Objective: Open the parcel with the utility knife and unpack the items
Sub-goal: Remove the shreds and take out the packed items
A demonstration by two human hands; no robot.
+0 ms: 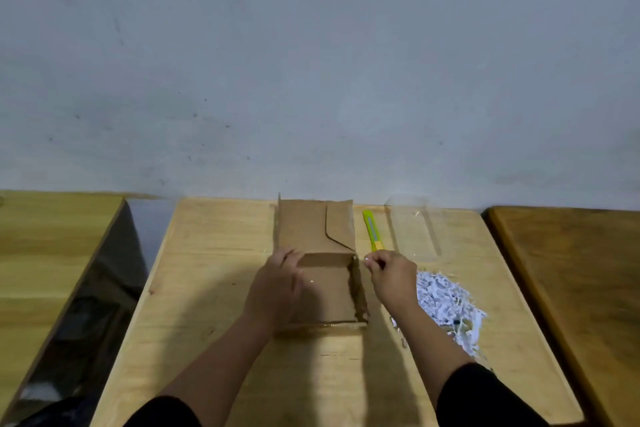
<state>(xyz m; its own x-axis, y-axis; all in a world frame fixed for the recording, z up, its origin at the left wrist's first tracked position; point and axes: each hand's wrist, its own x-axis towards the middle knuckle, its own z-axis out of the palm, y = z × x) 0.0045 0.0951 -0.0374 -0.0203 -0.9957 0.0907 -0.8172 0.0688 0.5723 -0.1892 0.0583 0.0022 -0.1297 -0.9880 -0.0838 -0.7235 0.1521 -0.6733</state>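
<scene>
- The parcel (320, 274) sits open near the far edge of the table (214, 288), its lid flap standing up at the back, so I judge the cutting is done.
- The utility knife (372, 230) lies on the table just right of the box, toward the far edge, out of my hands.
- A heap of shredded paper (446, 298) lies on the table to the right of the box; that looks like packing already taken out.
- A clear plastic piece (414, 232) lies beyond the shreds, near the far edge; I cannot tell what it is.
- The inside of the box looks bare cardboard from here, though my left hand covers part of it, so I judge the unpacking is nearly finished or finished.
- My left hand (277, 288) rests on the box's left side, fingers (291, 258) bent over the wall near the fold of the lid, touching cardboard.
- My right hand (393, 276) hovers just beside the box's right wall, fingers (370, 260) curled together; whether they pinch anything I cannot tell.
</scene>
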